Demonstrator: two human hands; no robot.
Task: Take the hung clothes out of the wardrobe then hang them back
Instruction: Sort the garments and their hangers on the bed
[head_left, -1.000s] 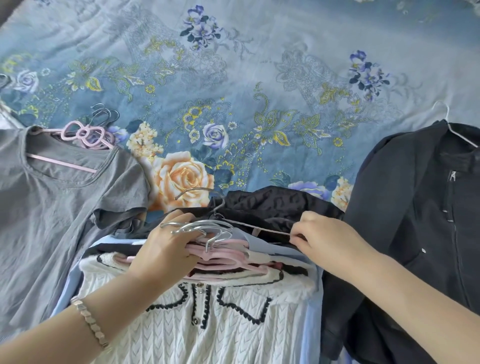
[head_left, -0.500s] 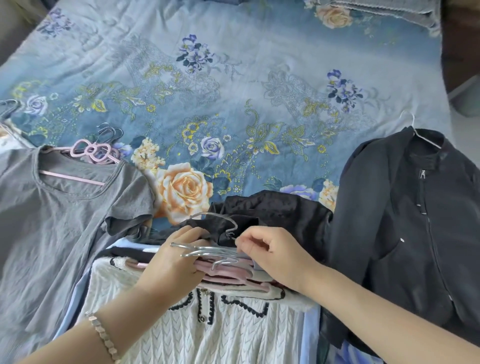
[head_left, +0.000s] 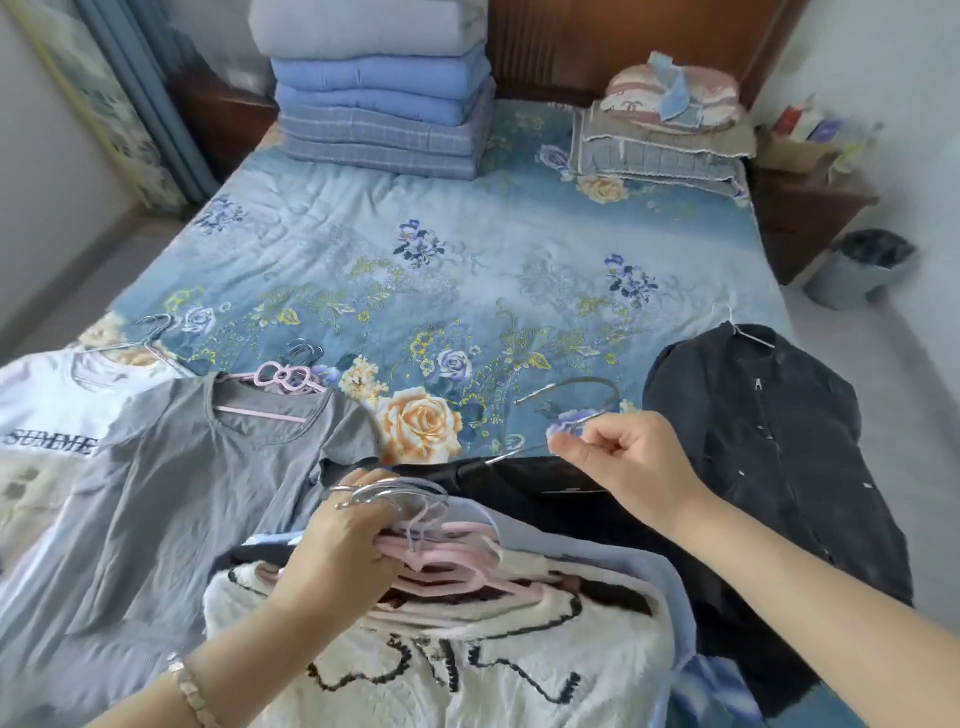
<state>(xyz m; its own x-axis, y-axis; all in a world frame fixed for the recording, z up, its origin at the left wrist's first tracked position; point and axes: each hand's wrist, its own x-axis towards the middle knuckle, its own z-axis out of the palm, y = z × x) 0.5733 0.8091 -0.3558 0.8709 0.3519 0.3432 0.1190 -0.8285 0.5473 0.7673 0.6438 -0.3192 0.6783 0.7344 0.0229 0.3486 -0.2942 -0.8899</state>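
- Along the bed's (head_left: 467, 249) near edge lies a pile of hung clothes with the hooks toward the headboard. A white sweater (head_left: 467, 670) is on top, blue cloth peeks out beneath it, and a black top (head_left: 545, 483) spreads at the pile's far side.
- The left grip (head_left: 343, 545) is curled round the pile's bunched hooks (head_left: 395, 493). These are metal ones lying over pink hangers (head_left: 457, 569), clamped together as one bundle.
- The right grip (head_left: 623, 462) pinches the neck of a wire hanger (head_left: 571, 387). Its hook arcs just beyond the fingertips, and its wire runs down into the black top's collar.
- A grey tee (head_left: 182, 493) lies at the near left, overlapping a white tee (head_left: 41, 415) at the left edge. A dark jacket (head_left: 753, 441) lies by the right edge, just beside the pile. All three are on hangers.
- The wardrobe is not in view. Everything seems to be out of it, so the step in hand looks like gathering hooks for the carry back.
- The clothes are soft and limp and give no firm hold. The hangers are the only stiff parts, so hold at the hooks or necks.
- The wire hanger looks thin, smooth and easily bent. The black top may slide off unless the hanger is lifted level.
- The bundle is probably heavy in one hand, since the sweater is bulky. Loose hooks may tangle or slip out of the bunch.
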